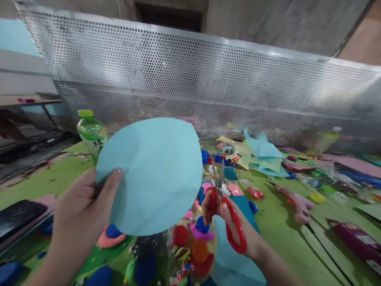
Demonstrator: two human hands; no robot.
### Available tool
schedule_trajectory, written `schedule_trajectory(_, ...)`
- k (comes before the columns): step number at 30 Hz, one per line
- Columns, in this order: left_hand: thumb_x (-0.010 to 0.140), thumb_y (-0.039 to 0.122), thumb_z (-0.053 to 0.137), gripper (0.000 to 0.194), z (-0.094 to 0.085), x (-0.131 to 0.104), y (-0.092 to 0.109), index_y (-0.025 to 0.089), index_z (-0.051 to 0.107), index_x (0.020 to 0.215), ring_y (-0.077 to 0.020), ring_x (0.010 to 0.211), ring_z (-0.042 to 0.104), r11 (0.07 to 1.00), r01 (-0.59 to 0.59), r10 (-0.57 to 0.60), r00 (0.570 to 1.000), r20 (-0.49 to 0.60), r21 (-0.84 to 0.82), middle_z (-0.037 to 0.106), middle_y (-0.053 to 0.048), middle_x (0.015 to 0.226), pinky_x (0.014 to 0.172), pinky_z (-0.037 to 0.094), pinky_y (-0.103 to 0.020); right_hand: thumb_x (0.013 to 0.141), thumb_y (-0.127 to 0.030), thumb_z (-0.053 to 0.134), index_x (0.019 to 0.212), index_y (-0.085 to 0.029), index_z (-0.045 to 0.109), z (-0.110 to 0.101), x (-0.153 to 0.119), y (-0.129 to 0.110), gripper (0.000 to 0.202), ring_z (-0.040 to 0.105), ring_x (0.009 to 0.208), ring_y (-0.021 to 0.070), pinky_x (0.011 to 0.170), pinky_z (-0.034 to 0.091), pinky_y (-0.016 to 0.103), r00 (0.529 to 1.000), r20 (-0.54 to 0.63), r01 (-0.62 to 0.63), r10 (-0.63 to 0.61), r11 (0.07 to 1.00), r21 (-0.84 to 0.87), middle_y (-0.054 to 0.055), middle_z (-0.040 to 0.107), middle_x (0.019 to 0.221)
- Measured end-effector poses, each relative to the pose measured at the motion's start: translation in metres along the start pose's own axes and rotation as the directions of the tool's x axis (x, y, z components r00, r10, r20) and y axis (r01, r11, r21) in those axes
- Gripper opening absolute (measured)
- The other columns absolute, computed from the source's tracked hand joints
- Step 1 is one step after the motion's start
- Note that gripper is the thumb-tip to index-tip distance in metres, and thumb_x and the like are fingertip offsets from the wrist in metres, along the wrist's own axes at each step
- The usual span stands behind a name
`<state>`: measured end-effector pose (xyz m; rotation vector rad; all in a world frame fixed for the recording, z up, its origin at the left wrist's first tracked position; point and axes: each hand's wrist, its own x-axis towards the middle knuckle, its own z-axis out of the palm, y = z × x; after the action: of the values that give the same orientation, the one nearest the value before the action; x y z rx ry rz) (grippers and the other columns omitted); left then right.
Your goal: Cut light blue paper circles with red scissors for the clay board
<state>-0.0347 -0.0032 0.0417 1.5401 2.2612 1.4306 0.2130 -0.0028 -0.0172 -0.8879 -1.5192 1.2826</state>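
My left hand [86,198] pinches the left edge of a light blue paper disc [154,174], thumb on its near face. The disc is roughly round, with a small corner at its upper right, and is held up above the table. In my right hand [229,214] are red-handled scissors [235,226], fingers through the loops, blades pointing up and slightly parted. The blades stand just right of the disc, apart from it. Below lie small colourful clay figures [202,234] and another light blue paper piece [235,258], partly hidden by my right hand and forearm.
A green-capped bottle [92,135] stands behind the disc. Paper scraps [264,153] lie at the back right. A pink glue gun [297,202] with a cord and a purple packet [357,242] are on the right. A phone [20,218] lies left. A perforated metal panel [178,79] closes the back.
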Motion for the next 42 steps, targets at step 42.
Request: schedule_trajectory(42, 0.072, 0.052, 0.043, 0.032, 0.0089, -0.0100, 0.0044, 0.022, 0.051, 0.062, -0.0146, 0.047, 0.043, 0.999, -0.037, 0.036, 0.991, 0.132, 0.002, 0.049, 0.003, 0.046, 0.043, 0.026, -0.023, 0.087, -0.054, 0.040, 0.067, -0.020, 0.051, -0.0020, 0.0048, -0.0087, 0.040, 0.041, 0.045, 0.0120, 0.045, 0.031, 0.027, 0.998, 0.028, -0.048, 0.050, 0.997, -0.054, -0.002, 0.041, 0.050)
